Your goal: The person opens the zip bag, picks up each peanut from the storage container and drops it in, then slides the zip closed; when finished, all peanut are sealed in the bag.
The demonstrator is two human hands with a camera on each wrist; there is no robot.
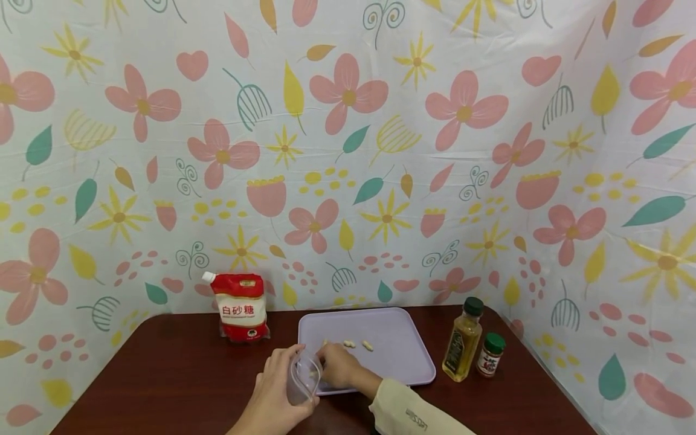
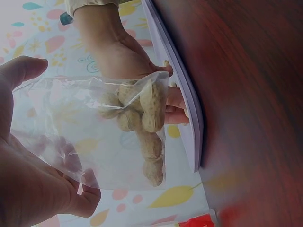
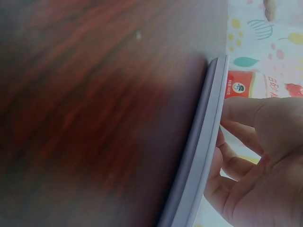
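Note:
My left hand (image 1: 277,389) grips a clear plastic bag (image 1: 303,377) by its upper part, between thumb and fingers. Several peanuts in their shells (image 2: 151,109) lie bunched at the bottom of the bag in the left wrist view. Just beyond the bag, my right hand (image 1: 341,365) reaches down to the pale purple tray (image 1: 391,356), its fingers bent toward the surface. Its fingertips are hidden behind the tray's rim in the right wrist view, so whether they pinch a peanut does not show. A few loose peanuts (image 1: 367,345) lie on the tray beside this hand.
A red and white sugar bag (image 1: 241,308) with a white cap stands at the back left of the dark wooden table (image 1: 163,374). Right of the tray are a bottle of yellowish liquid (image 1: 463,341) and a small green-lidded jar (image 1: 490,355). Behind hangs a floral curtain (image 1: 348,151).

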